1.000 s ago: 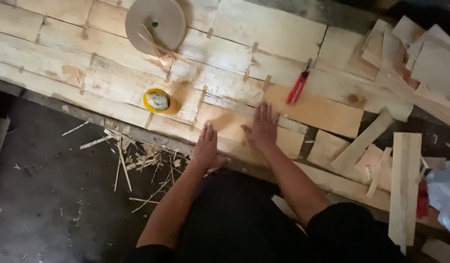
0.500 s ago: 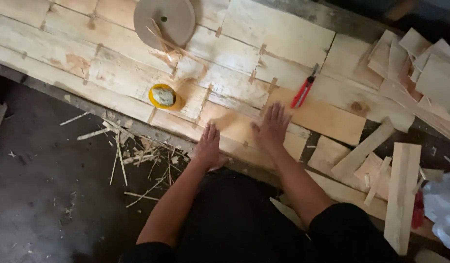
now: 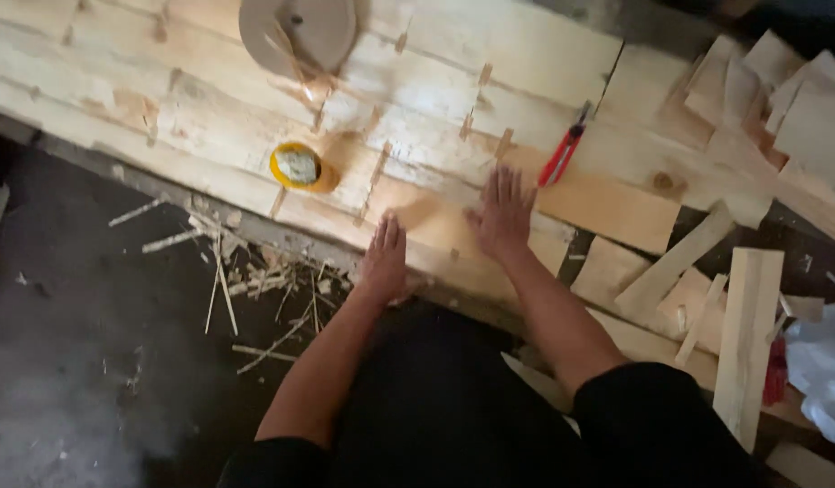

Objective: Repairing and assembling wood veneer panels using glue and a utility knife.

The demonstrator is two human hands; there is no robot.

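My left hand (image 3: 384,258) lies flat, fingers together, on the near edge of a pale wooden board (image 3: 453,230). On the same board, a little farther in, my right hand (image 3: 500,215) rests palm down with fingers spread. Neither hand holds anything. A yellow tape measure (image 3: 297,166) sits on the planks to the left of my hands. Red-handled pliers (image 3: 562,155) lie just beyond my right hand's fingertips.
A round wooden disc (image 3: 297,32) lies at the top. Loose offcuts and a long plank (image 3: 747,339) pile up at the right, beside a white plastic bag (image 3: 824,370). Splinters and shavings (image 3: 254,280) litter the dark floor at the left.
Both hands have slid a little farther onto the board, the right one ahead. The view has shifted slightly.
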